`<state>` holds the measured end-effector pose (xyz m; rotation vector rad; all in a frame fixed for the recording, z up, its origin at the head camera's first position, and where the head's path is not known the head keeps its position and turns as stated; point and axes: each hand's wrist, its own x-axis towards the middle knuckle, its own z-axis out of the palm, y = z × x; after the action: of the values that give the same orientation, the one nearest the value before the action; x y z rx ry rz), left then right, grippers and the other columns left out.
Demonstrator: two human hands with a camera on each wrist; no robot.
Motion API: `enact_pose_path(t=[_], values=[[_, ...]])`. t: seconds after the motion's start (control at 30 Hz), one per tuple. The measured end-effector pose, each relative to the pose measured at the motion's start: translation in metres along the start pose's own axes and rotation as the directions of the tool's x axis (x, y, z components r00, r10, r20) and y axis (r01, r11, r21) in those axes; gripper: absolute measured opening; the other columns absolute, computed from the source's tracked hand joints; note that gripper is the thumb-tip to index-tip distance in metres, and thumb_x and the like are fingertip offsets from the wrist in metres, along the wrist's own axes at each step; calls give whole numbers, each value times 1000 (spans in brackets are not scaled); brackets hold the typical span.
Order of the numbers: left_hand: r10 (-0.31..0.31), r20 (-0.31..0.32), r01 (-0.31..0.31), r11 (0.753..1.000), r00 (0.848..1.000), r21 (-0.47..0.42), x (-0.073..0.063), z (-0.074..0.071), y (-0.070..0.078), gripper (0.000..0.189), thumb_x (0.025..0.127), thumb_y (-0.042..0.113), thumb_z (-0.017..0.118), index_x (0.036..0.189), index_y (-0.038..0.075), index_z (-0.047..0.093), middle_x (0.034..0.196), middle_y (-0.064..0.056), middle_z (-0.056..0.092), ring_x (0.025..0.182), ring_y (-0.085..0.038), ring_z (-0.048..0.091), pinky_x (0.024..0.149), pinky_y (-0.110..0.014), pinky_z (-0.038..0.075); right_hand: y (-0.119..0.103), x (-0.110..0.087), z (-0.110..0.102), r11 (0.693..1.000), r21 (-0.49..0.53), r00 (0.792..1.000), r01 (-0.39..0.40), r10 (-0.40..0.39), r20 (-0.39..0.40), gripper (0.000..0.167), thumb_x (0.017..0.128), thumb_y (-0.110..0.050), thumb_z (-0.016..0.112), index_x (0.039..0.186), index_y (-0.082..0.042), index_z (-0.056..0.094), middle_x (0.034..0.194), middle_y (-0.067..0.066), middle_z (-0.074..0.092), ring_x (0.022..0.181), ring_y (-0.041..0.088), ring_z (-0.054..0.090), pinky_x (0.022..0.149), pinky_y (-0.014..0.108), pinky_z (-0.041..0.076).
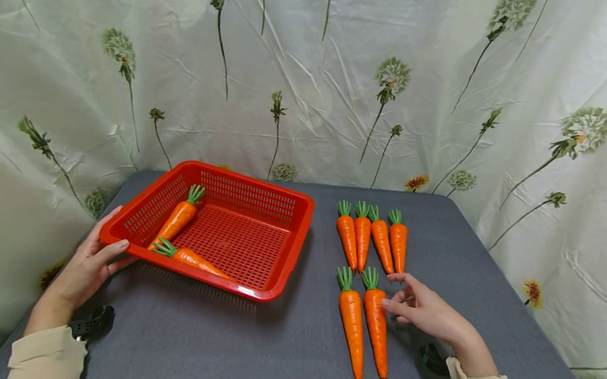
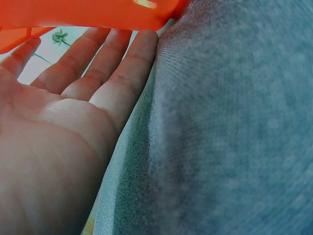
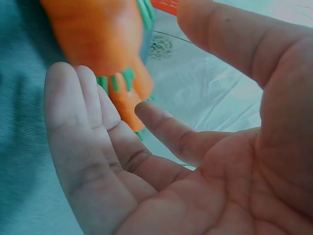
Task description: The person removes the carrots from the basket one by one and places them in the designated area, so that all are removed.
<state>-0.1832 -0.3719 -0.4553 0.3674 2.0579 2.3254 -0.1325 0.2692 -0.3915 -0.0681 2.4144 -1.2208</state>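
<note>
A red plastic basket [image 1: 296,237] with perforated walls stands at the left of the table, and two carrots with green tops, a rear carrot [image 1: 177,221] and a front carrot [image 1: 196,258], lie in it. My left hand [image 1: 87,269] grips its left corner, thumb over the rim and fingers against the outside. In the left wrist view, the fingertips meet the orange-red rim [image 2: 88,13]. My right hand [image 1: 425,308] hovers beside the right carrot [image 1: 377,329] of a front pair, thumb and fingers apart. The left carrot [image 1: 352,328] lies parallel to it.
Behind the front pair, several more carrots [image 1: 363,238] lie side by side in a row, tops pointing away. A grey cloth [image 1: 214,351] covers the table. A pale curtain [image 1: 317,93] printed with dandelions hangs along the back and sides.
</note>
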Motion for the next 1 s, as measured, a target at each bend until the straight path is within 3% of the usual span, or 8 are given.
enact_pose_path(t=[0.23,0.47,0.8,1.0], values=[[3,4,-3,999,1000,34,1,1,1,78,112,4,45,175,27,5,160,7,36,125,9,59,89,-19,60,-21,3,-10,995,-95,999,27,-30,-36,71,104,-32,72,158,0,39,114,12,65,94,25,70,85,43,62],[-9,3,9,999,1000,40,0,2,3,77,113,5,45,175,28,5,162,5,34,125,10,58,89,-18,60,-50,10,-19,981,-172,995,93,-96,-8,72,104,-37,72,159,-4,39,121,13,67,101,29,72,86,42,59],[-15,3,15,998,1000,59,0,2,3,78,113,8,47,175,30,5,164,4,32,125,10,58,90,-18,60,-105,30,-19,921,-308,971,237,-236,41,64,104,-39,72,155,-13,46,123,11,65,99,24,64,69,36,55],[-15,-1,15,998,1000,64,1,0,1,78,113,8,47,175,30,5,164,5,32,125,10,57,89,-18,60,-143,49,-8,895,-327,952,304,-280,120,61,104,-38,72,156,-17,47,126,11,67,106,25,68,82,37,57]])
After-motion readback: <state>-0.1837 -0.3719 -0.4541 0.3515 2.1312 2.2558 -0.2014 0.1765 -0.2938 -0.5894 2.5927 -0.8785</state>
